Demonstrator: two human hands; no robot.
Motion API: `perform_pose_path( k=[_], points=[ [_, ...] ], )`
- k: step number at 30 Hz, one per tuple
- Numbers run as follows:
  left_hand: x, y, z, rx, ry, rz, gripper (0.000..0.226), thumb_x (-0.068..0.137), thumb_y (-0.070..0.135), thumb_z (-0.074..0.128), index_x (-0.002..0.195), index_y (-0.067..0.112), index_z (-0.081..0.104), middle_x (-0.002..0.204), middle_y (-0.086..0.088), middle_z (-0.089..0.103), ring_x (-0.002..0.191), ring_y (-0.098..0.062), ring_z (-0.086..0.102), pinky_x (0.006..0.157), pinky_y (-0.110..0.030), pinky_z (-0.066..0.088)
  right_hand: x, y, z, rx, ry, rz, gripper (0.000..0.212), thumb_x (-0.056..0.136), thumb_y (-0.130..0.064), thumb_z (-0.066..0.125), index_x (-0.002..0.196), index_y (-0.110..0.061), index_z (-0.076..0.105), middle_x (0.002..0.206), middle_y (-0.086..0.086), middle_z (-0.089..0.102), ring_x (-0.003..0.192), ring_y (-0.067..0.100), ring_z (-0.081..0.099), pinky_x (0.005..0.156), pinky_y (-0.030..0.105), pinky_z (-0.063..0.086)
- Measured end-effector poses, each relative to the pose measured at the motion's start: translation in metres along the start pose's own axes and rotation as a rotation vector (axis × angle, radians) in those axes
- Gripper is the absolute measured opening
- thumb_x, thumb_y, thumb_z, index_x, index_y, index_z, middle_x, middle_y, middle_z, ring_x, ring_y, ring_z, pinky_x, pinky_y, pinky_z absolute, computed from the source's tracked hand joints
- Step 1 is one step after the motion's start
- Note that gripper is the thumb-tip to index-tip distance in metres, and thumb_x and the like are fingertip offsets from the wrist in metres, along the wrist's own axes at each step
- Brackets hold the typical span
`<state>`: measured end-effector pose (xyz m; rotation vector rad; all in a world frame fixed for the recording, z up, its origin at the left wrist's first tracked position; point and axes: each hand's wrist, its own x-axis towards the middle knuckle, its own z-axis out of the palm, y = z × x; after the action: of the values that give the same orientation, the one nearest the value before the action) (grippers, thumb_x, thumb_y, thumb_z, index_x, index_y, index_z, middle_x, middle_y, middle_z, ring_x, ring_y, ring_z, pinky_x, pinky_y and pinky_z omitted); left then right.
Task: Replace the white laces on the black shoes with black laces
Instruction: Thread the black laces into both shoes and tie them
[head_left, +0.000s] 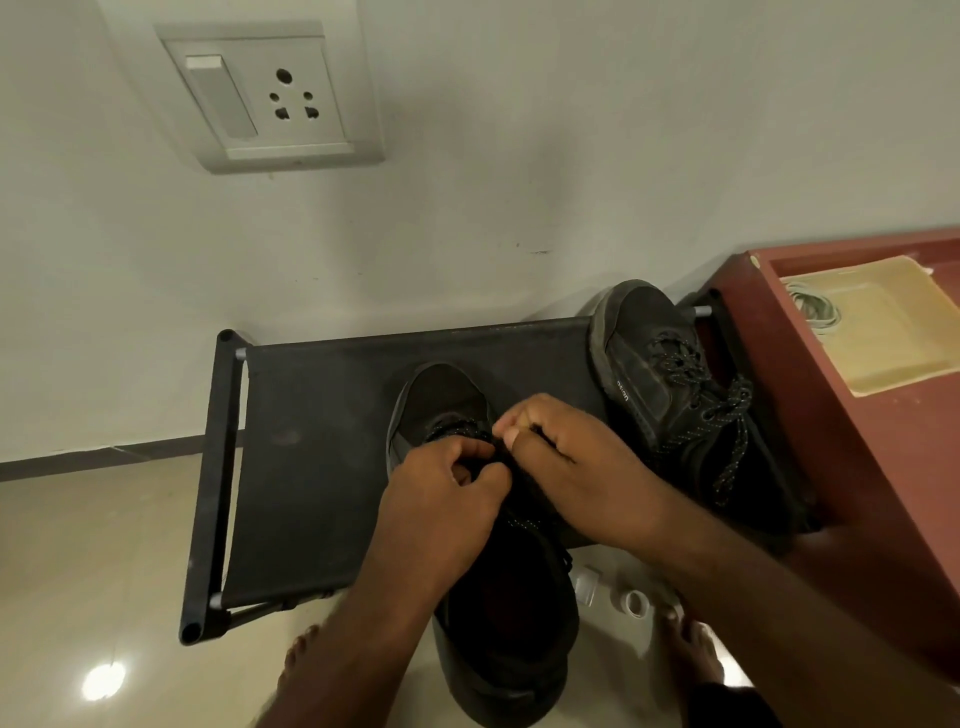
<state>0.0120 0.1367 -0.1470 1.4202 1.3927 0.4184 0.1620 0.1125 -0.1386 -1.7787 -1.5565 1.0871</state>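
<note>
In the head view a black lace-up shoe lies mid-way along a low black fabric-topped rack, and over its eyelets the left hand and right hand each pinch the speckled black cord lace with curled fingers. The lace looks light and limp, so it is likely best gripped close to its end, while the soft shoe may slide unless steadied

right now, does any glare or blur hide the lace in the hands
Head view: the only glare is a spot on the glossy beige floor tile, away from the work; dim light merges the black speckled lace into the black fabric shoe; wide-angle distortion slants the white wall socket.
</note>
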Motion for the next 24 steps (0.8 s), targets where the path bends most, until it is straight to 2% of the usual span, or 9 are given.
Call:
perform_pose_path(
  k=[3, 4, 7, 9, 12, 17, 20, 22, 24],
  points=[
    [0.000, 0.000, -0.001, -0.007, -0.023, 0.001, 0.015, 0.087, 0.026, 0.062, 0.098, 0.032, 0.070, 0.052, 0.007, 0.055, 0.046, -0.006, 0.047, 0.053, -0.031, 0.042, -0.001, -0.010, -0.004, 0.365, 0.086, 0.029, 0.034, 0.102, -0.028, 0.047, 0.073, -0.027, 0.065, 0.072, 0.005, 0.065, 0.073, 0.040, 0.057, 0.071, 0.048, 0.049],
    [0.000, 0.000, 0.000, -0.010, -0.025, -0.006, 0.014, 0.087, 0.026, 0.062, 0.097, 0.032, 0.070, 0.052, 0.007, 0.055, 0.045, -0.005, 0.046, 0.053, -0.029, 0.041, 0.000, -0.011, -0.005, 0.466, 0.134, 0.050, 0.039, 0.103, -0.027, 0.046, 0.067, -0.029, 0.061, 0.068, 0.003, 0.063, 0.072, 0.041, 0.056, 0.071, 0.049, 0.048],
    [0.000, 0.001, 0.000, -0.034, -0.006, -0.031, 0.012, 0.086, 0.024, 0.064, 0.090, 0.036, 0.066, 0.049, 0.010, 0.053, 0.046, -0.004, 0.047, 0.054, -0.028, 0.043, 0.005, -0.010, -0.009, 0.764, 0.230, 0.205, 0.039, 0.104, -0.018, 0.045, 0.065, -0.019, 0.045, 0.057, 0.001, 0.049, 0.057, 0.025, 0.048, 0.054, 0.035, 0.039],
    [-0.001, 0.001, 0.001, -0.043, 0.002, -0.037, 0.012, 0.086, 0.025, 0.065, 0.088, 0.037, 0.065, 0.048, 0.012, 0.053, 0.046, -0.003, 0.048, 0.056, -0.028, 0.044, 0.005, -0.008, -0.010, 0.825, 0.234, 0.285, 0.040, 0.103, -0.019, 0.046, 0.064, -0.018, 0.038, 0.052, 0.001, 0.039, 0.048, 0.017, 0.039, 0.045, 0.028, 0.031],
    [-0.001, 0.001, 0.001, -0.049, 0.000, -0.036, 0.013, 0.086, 0.024, 0.064, 0.087, 0.037, 0.065, 0.049, 0.011, 0.053, 0.047, -0.004, 0.048, 0.056, -0.028, 0.045, 0.004, -0.005, -0.009, 0.767, 0.194, 0.319, 0.045, 0.102, -0.022, 0.051, 0.060, -0.019, 0.036, 0.049, -0.001, 0.032, 0.041, 0.012, 0.031, 0.040, 0.023, 0.025],
    [-0.003, 0.004, -0.004, -0.053, 0.036, -0.046, 0.008, 0.087, 0.022, 0.064, 0.085, 0.028, 0.069, 0.051, 0.010, 0.055, 0.048, -0.004, 0.050, 0.057, -0.028, 0.047, 0.004, -0.002, -0.010, 0.693, 0.224, 0.312, 0.040, 0.100, -0.021, 0.057, 0.065, -0.016, 0.039, 0.051, 0.000, 0.034, 0.043, 0.012, 0.033, 0.043, 0.026, 0.029],
    [0.001, 0.004, -0.019, -0.088, 0.153, -0.078, 0.013, 0.090, 0.021, 0.062, 0.080, 0.025, 0.069, 0.059, 0.010, 0.063, 0.055, -0.003, 0.056, 0.060, -0.027, 0.049, 0.005, 0.009, -0.012, 0.376, 0.214, 0.295, 0.026, 0.097, -0.025, 0.063, 0.078, -0.012, 0.051, 0.059, 0.000, 0.050, 0.048, 0.012, 0.044, 0.049, 0.029, 0.039],
    [0.003, 0.003, -0.029, -0.137, 0.227, -0.116, 0.013, 0.094, 0.021, 0.059, 0.084, 0.022, 0.068, 0.066, 0.005, 0.063, 0.058, -0.008, 0.056, 0.059, -0.026, 0.046, 0.005, 0.013, -0.011, 0.113, 0.119, 0.215, 0.014, 0.094, -0.032, 0.067, 0.087, -0.020, 0.063, 0.072, -0.005, 0.064, 0.056, 0.006, 0.056, 0.057, 0.026, 0.047],
    [0.003, 0.000, -0.035, -0.155, 0.247, -0.153, 0.014, 0.096, 0.020, 0.057, 0.087, 0.021, 0.067, 0.068, 0.001, 0.063, 0.057, -0.009, 0.054, 0.054, -0.024, 0.044, 0.003, 0.015, -0.007, -0.047, 0.001, 0.149, 0.011, 0.092, -0.038, 0.068, 0.089, -0.027, 0.069, 0.080, -0.010, 0.069, 0.069, -0.001, 0.063, 0.066, 0.020, 0.050]
  ],
)
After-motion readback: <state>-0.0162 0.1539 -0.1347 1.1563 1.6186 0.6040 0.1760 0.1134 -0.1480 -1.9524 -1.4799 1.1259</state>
